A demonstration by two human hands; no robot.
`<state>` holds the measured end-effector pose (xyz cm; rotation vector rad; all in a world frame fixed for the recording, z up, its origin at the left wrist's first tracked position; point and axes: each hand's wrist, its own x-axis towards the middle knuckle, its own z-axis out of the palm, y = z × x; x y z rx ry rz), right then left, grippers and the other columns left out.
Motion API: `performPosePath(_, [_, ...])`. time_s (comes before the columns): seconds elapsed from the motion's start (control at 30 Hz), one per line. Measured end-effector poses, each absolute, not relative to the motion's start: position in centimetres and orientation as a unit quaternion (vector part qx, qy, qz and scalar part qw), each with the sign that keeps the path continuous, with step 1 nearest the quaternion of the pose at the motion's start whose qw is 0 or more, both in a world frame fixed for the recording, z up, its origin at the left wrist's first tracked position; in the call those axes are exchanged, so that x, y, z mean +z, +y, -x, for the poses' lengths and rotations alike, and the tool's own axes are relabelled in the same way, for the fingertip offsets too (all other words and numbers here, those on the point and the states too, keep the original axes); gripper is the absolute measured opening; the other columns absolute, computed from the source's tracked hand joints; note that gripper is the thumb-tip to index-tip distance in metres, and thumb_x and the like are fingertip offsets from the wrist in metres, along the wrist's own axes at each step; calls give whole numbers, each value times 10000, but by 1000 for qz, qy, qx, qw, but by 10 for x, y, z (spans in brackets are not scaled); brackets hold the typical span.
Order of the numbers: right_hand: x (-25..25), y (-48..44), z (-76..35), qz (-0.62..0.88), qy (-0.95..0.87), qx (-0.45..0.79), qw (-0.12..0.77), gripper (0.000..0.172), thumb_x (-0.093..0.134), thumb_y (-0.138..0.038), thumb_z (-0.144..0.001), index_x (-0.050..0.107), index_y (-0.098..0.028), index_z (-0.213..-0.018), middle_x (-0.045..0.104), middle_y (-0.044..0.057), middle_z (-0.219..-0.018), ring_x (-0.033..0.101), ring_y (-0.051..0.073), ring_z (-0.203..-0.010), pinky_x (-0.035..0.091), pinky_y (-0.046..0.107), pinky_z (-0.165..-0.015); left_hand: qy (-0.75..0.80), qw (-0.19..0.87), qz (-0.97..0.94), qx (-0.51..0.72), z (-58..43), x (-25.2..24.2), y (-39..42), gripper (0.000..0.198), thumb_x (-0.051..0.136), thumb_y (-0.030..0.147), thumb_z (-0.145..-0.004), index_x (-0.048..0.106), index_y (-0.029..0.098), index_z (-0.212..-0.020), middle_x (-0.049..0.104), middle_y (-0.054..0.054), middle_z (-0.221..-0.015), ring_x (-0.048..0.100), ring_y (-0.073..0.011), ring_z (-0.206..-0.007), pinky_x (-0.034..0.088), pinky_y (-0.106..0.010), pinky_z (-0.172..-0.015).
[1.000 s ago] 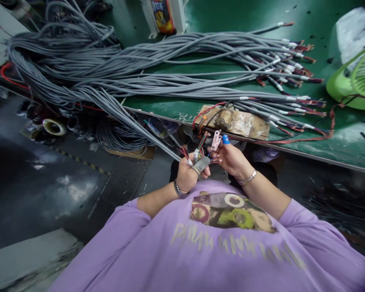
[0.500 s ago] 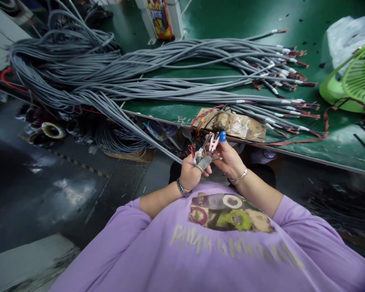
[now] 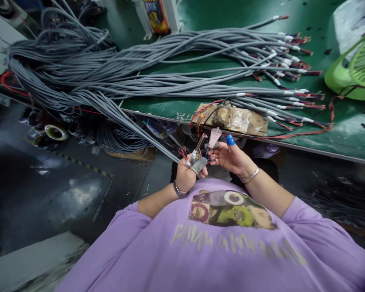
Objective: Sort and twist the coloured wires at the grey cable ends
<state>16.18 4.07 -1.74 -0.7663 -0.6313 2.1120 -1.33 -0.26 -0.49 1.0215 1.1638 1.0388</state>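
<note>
My left hand (image 3: pixel 186 174) is closed around the ends of several grey cables (image 3: pixel 158 142), its thumb in a grey finger cover. Thin coloured wires (image 3: pixel 183 152) fan out of the cut jackets above the fist, beside white sleeves. My right hand (image 3: pixel 231 158) is just to the right, with a blue cover on its thumb, which stands away from the fingers. A pale pink tool (image 3: pixel 214 138), blurred, rests against its bent fingers and points up; its kind is unclear. The right fingertips are at the loose wire ends.
A thick heap of grey cables (image 3: pixel 79 69) covers the green bench (image 3: pixel 158 104), bared ends to the right. A taped cardboard block (image 3: pixel 234 119) sits at the front edge. A green fan (image 3: pixel 353 73) stands at right. Coiled cable (image 3: pixel 118 140) lies below the bench.
My right hand has moved slightly right and its thumb has lifted from the pale pink tool. The tool has turned, its two arms no longer visible. My left hand keeps the cables.
</note>
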Motion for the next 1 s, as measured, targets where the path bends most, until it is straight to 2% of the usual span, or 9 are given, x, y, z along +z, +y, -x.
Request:
performPosePath(0.1, [-16, 36, -172, 301, -286, 837, 357, 522, 862, -593, -606, 715, -162, -862, 720, 62, -848, 659, 146, -705, 576, 280, -650, 511, 596, -431, 445, 16, -8, -3, 427, 732, 573, -749, 581, 174, -739, 655, 14, -536, 552, -89, -402, 448, -189, -402])
performPosePath(0.2, [-12, 35, -175, 323, -312, 825, 343, 427, 908, -448, -596, 720, -151, -837, 702, 37, -789, 637, 125, -661, 573, 268, -632, 511, 598, -431, 443, 15, -10, -2, 406, 733, 547, -757, 577, 174, -714, 652, 13, -530, 547, -87, -397, 438, -188, -401])
performPosePath(0.33, [-7, 37, -173, 358, -331, 802, 346, 388, 921, -418, -553, 698, -152, -727, 654, 0, -651, 588, 102, -588, 536, 237, -580, 514, 600, -434, 433, 14, -11, -1, 402, 736, 541, -750, 581, 175, -691, 650, 9, -524, 542, -87, -392, 424, -190, -397])
performPosePath(0.47, [-8, 40, -167, 383, -343, 771, 376, 325, 897, -372, -570, 669, -157, -654, 616, -18, -591, 554, 93, -552, 482, 227, -554, 523, 600, -438, 418, 14, -12, 0, 419, 735, 557, -744, 578, 176, -673, 647, 6, -517, 541, -89, -391, 430, -194, -404])
performPosePath(0.7, [-11, 43, -158, 402, -326, 757, 399, 281, 880, -323, -542, 674, -163, -646, 608, -23, -574, 512, 82, -539, 399, 216, -537, 507, 613, -462, 393, 15, -11, 0, 396, 740, 520, -763, 600, 167, -654, 650, 1, -526, 550, -89, -409, 448, -198, -427])
performPosePath(1.0, [-8, 44, -158, 409, -347, 748, 391, 253, 864, -333, -552, 712, -160, -659, 655, 3, -614, 552, 114, -572, 427, 255, -578, 507, 607, -489, 367, 17, -10, 1, 414, 718, 537, -781, 610, 163, -638, 651, -10, -532, 556, -91, -419, 462, -203, -447])
